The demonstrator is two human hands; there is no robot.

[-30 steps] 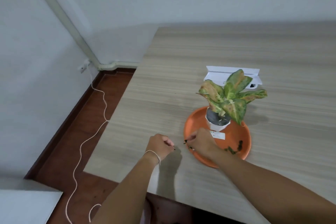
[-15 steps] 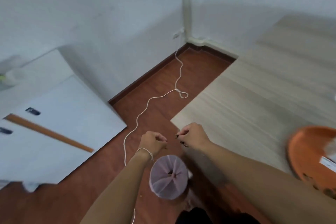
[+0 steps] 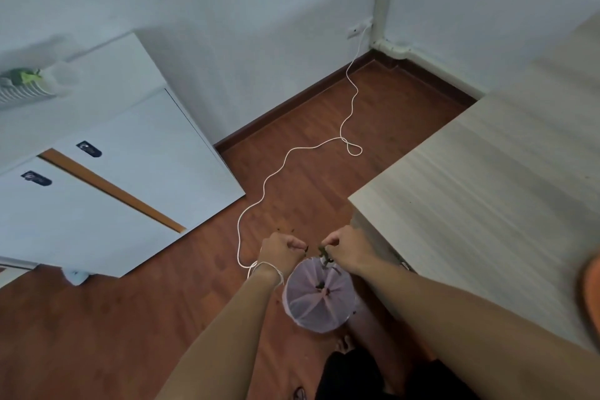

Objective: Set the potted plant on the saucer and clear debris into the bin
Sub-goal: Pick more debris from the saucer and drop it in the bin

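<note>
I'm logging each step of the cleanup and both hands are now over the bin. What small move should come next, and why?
Probably opening the fingers to drop the bits. The left hand and right hand each pinch dark debris just above the far rim of the lined bin; moving slightly nearer first would help, since specks already lie on the floor.

Bare forearms, no sleeves; thin white string bracelet (image 3: 269, 266) circles left wrist.

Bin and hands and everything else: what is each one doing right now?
Bin: upright on the floor, lined with a bag, dark bits inside.
Left hand: pinched shut on a dark bit.
Right hand: pinching green debris above the bin.
White cord: lying loose on the floor.
</note>
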